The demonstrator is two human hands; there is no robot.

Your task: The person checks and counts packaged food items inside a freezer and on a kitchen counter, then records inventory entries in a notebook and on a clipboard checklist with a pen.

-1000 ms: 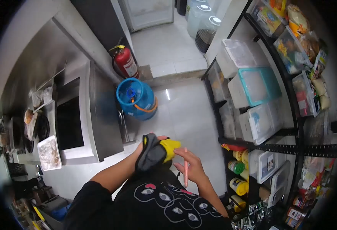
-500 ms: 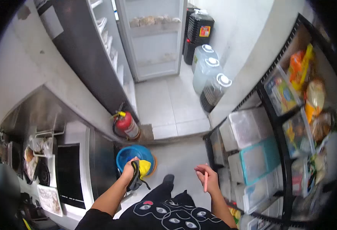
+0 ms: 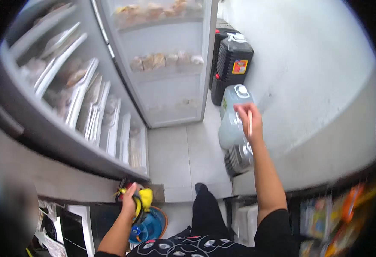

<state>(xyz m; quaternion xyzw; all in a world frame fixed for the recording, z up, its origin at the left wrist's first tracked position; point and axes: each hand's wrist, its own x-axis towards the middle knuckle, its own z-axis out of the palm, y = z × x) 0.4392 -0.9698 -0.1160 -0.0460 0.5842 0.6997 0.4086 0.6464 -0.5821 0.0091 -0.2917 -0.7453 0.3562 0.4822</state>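
My left hand (image 3: 129,200) is closed around a yellow and dark fabric-like bundle (image 3: 144,198) with a dark strap; whether it is a glove or a cloth I cannot tell. Below it on the floor is a blue basin (image 3: 152,229). A thin pale-pink pen-like stick (image 3: 250,123) is gripped in my right hand (image 3: 254,120), raised in front of large clear jugs (image 3: 231,130) by the wall. To the left, an upright freezer (image 3: 74,141) stands open, its shelves full of wrapped packages, and its door (image 3: 164,96) holds more packages on its racks.
Black stacked containers (image 3: 235,58) stand behind the jugs. A ridged jug with dark contents (image 3: 235,160) is nearest me. On the right is a shelf with packets (image 3: 346,222). A raised floor step (image 3: 196,193) lies by my foot. The red extinguisher is mostly hidden behind my left hand.
I have moved forward, nearer the open freezer, and its shelves now show. My right hand has risen and reached forward with the stick. My left hand still holds the yellow and dark bundle.
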